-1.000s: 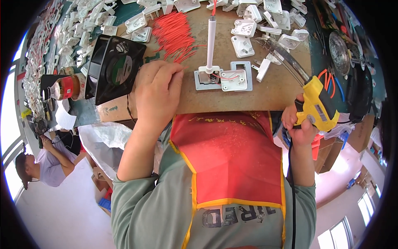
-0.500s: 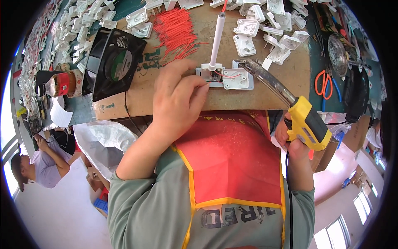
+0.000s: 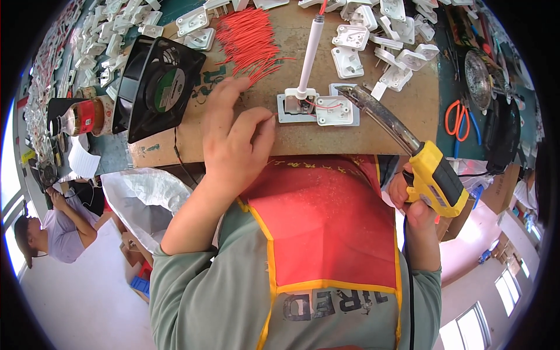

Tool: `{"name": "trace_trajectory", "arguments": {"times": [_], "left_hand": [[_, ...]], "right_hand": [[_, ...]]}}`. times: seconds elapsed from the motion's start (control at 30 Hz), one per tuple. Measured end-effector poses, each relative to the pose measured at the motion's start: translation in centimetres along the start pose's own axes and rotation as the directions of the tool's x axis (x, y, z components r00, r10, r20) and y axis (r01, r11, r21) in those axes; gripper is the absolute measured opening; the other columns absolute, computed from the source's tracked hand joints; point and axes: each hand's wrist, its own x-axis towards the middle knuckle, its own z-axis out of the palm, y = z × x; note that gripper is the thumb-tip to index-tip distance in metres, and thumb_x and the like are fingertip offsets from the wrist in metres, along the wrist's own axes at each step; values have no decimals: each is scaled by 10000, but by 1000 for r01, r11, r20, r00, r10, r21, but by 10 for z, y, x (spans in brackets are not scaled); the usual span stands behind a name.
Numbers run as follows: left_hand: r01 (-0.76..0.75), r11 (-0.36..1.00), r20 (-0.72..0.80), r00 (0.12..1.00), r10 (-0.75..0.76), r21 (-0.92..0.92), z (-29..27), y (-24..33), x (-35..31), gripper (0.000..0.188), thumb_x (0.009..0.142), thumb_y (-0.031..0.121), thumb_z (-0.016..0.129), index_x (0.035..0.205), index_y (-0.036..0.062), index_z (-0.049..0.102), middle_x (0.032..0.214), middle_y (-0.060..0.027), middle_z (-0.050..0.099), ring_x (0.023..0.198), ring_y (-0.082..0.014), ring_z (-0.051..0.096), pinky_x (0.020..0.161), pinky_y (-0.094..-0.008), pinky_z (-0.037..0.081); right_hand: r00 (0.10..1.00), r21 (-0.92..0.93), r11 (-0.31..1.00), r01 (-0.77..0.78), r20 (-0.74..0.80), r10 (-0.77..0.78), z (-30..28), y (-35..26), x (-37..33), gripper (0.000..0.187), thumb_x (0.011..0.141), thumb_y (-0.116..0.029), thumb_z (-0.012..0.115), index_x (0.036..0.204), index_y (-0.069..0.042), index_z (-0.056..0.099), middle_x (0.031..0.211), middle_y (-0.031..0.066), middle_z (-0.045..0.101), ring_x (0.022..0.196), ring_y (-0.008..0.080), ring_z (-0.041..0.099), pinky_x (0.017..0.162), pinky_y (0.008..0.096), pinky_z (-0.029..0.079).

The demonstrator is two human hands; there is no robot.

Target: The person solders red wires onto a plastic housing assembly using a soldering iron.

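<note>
My left hand (image 3: pixel 233 134) is over the board, just left of the fixture, with its fingers apart and nothing seen in them. Its fingertips come close to the lower end of a pile of short red wires (image 3: pixel 248 35). In the small metal fixture (image 3: pixel 289 118) lie two white plastic housing parts (image 3: pixel 333 111) side by side, with a red wire running between them. A white rod (image 3: pixel 311 55) stands over the left part, its lower end on it. My right hand (image 3: pixel 408 195) grips a yellow and black soldering gun (image 3: pixel 437 181). Its dark tip is just above the fixture's right end.
A black fan (image 3: pixel 157 90) stands left of the wires, beside a jar (image 3: pixel 81 118). Loose white housings (image 3: pixel 350 61) lie at the back on both sides. Orange-handled pliers (image 3: pixel 456 121) are at the right. Another person (image 3: pixel 55 227) sits at the far left.
My left hand has drawn back from the fixture to the left, and its fingers have spread toward the red wires. The soldering gun has stayed nearly in place.
</note>
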Motion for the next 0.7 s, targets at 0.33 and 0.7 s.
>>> {"name": "trace_trajectory", "arguments": {"times": [0.33, 0.7], "left_hand": [[-213, 976, 99, 973, 208, 38, 16, 18, 2, 349, 650, 58, 783, 974, 160, 703, 803, 9, 508, 709, -183, 523, 635, -337, 413], [-249, 967, 104, 962, 253, -57, 19, 11, 10, 191, 694, 77, 674, 876, 117, 632, 885, -23, 556, 810, -229, 554, 680, -363, 425]], "right_hand": [[999, 75, 997, -6, 43, 3, 2, -2, 5, 791, 776, -476, 788, 1302, -4, 435, 737, 12, 484, 576, 101, 451, 508, 244, 380], [1000, 24, 1000, 20, -9, -20, 1, 0, 1, 833, 736, -523, 801, 1311, -23, 465, 701, -10, 469, 521, 98, 432, 483, 244, 351]]}}
